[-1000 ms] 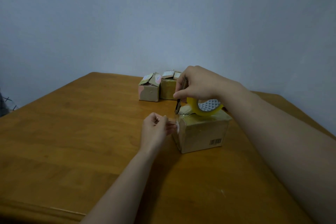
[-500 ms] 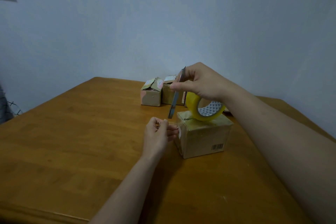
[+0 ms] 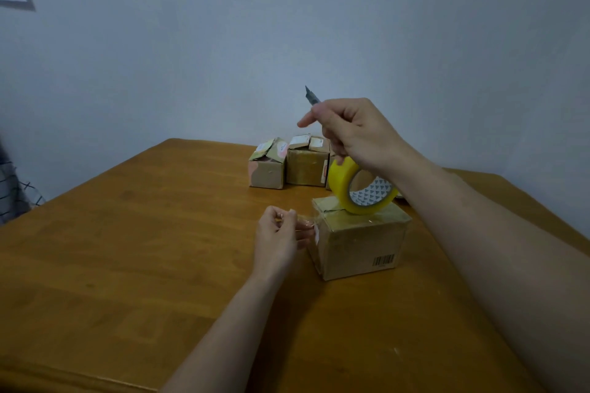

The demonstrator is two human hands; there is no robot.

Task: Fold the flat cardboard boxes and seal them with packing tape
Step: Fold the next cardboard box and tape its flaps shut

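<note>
A small folded cardboard box with a barcode stands mid-table. A yellow roll of packing tape rests tilted on its top. My right hand is raised above the roll, gripping a utility knife whose blade points up and to the left. My left hand is at the box's left side, pinching the clear tape end that stretches from the box's top edge.
Two more small boxes, one with loose flaps and one beside it, stand at the table's far side near the wall. The wooden table spreads to the left and front. A checked cloth shows at the left edge.
My right hand has lifted the knife from beside the box's top edge to well above the roll, its blade swinging from pointing down to pointing up. My left hand keeps pinching the tape end.
</note>
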